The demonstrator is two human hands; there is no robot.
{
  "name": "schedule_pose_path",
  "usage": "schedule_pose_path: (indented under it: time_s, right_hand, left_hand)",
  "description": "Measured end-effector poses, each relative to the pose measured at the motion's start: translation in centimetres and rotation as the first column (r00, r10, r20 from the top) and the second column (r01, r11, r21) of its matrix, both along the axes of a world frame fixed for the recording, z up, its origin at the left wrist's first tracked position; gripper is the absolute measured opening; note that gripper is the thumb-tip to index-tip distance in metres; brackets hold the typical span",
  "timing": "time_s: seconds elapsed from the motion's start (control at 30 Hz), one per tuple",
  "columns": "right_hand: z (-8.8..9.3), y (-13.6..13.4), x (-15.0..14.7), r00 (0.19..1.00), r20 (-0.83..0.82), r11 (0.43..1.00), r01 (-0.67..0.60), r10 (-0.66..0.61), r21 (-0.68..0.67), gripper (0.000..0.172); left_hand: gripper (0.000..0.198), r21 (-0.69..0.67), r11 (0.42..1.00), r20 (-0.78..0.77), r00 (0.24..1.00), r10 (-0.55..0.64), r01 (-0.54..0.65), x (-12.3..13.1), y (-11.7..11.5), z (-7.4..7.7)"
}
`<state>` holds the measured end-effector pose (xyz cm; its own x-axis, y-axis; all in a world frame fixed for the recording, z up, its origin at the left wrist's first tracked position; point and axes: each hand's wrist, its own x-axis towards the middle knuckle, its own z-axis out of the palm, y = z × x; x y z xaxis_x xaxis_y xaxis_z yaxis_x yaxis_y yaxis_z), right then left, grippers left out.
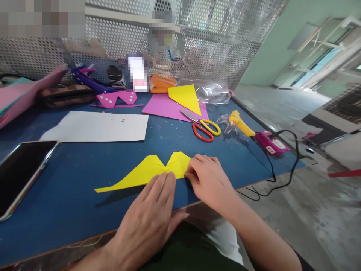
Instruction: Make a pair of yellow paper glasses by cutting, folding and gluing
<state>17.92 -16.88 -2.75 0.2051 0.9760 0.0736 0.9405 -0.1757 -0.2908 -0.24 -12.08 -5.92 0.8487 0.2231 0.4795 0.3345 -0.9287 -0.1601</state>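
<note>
Folded yellow paper (152, 171) lies flat on the blue table (70, 195), close to the near edge, one long point stretching away to the left. The left hand (150, 214) lies palm down, fingers together and flat, pressing the paper's near edge at its middle. The right hand (207, 178) sits at the paper's right end, fingers curled, fingertips pinching the corner there. Just beyond, the red-and-yellow scissors (201, 126) lie partly on a pink sheet (165, 105) with a yellow triangle (186, 98) on top. To their right a yellow glue gun (239, 123) rests near the table's right edge, its black cord (275, 177) trailing off the side. A white sheet (98, 127) lies further left, and a phone (19, 175) sits dark at the far left.
</note>
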Motion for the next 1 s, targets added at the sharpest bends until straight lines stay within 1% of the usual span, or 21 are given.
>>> schedule_pose_path:
  time_s: [0.17,0.3,0.5,0.6,0.67,0.77,1.0]
  right_hand:
    - [0.2,0.0,0.0,1.000,-0.015,1.000,-0.006,0.006,0.025,0.014]
    - [0.0,-0.1,0.2,0.998,-0.062,0.999,0.001,0.002,0.052,0.015]
    - [-0.1,-0.5,0.8,0.986,-0.156,0.996,0.066,-0.057,0.057,0.016]
    - [0.0,-0.7,1.5,0.980,-0.180,0.994,0.098,-0.090,0.039,0.016]
    - [0.1,-0.8,2.0,0.978,-0.181,0.994,0.109,-0.103,0.022,0.017]
    - [0.2,-0.7,2.4,0.982,-0.163,0.996,0.092,-0.092,-0.007,0.017]
    - [0.5,-0.5,2.4,0.992,-0.108,0.997,0.055,-0.060,-0.054,0.018]
  left_hand:
    - [0.058,-0.026,0.999,-0.028,0.999,-0.038,0.037,0.9,-0.3,-0.1]
    - [0.061,0.012,1.000,-0.057,0.998,-0.022,0.022,1.2,-0.4,-0.1]
    - [0.060,0.026,0.999,-0.123,0.992,-0.037,0.040,1.3,-0.4,-0.2]
    - [0.060,0.036,0.998,-0.124,0.991,-0.045,0.050,1.3,-0.4,-0.3]
    - [0.060,0.046,0.998,-0.116,0.992,-0.048,0.053,1.3,-0.4,-0.4]
    - [0.060,0.042,0.998,-0.121,0.991,-0.050,0.055,1.3,-0.4,-0.5]
    - [0.060,0.034,0.997,-0.121,0.991,-0.065,0.070,1.1,-0.2,-0.6]
